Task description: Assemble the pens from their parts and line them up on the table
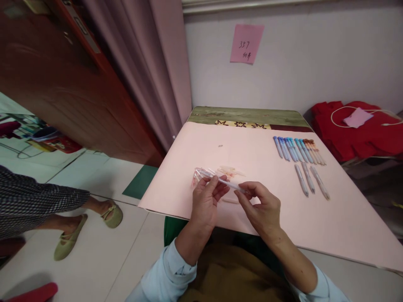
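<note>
A slim pale pen (230, 183) spans the space between my hands, above the near part of the pink table top (252, 144). My left hand (203, 203) has its thumb and fingers closed round the pen's left part. The thumb and fingertips of my right hand (263, 205) pinch its right end. Behind my left hand are reddish-tipped slender pieces (197, 175), partly hidden. Loose orange and pale sticks (232, 171) lie just beyond the pen; their exact kind is unclear. To the right, a row of pens (294, 149) runs from blue to brown, with three whitish pens (308, 179) nearer me.
A small dark scrap (220, 146) lies mid-table. Red cloth (336, 134) with a white cord sits beyond the right edge. A pink note (247, 44) is on the wall. At left are a brown door (103, 96), a curtain (157, 54) and another person's feet (111, 213).
</note>
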### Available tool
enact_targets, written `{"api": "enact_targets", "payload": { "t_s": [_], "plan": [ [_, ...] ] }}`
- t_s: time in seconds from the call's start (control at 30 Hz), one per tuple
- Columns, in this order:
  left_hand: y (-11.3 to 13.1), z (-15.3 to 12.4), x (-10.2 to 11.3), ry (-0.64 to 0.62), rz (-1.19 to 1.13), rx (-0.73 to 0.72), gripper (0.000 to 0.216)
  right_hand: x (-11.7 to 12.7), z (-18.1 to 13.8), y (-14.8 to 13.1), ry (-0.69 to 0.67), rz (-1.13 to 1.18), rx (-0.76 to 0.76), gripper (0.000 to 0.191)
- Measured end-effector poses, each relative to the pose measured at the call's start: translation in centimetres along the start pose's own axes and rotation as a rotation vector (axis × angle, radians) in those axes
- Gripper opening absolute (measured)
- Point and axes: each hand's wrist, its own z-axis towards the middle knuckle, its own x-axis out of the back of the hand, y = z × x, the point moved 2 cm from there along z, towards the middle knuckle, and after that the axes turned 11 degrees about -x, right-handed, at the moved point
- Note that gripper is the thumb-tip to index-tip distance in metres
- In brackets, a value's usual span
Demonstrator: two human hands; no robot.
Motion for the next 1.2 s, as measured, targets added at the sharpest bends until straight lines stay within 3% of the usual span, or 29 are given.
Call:
{"api": "enact_targets", "payload": {
  "t_s": [0.8,1.2],
  "plan": [
    [0.1,-0.8,-0.6,-0.058,0.001,0.033,0.029,0.8,-0.3,0.0,0.045,0.004,0.046,0.008],
    [-0.1,-1.1,-0.8,-0.034,-0.043,0.057,0.026,1.0,-0.6,-0.8,0.037,-0.047,0.162,0.006]
  ]
}}
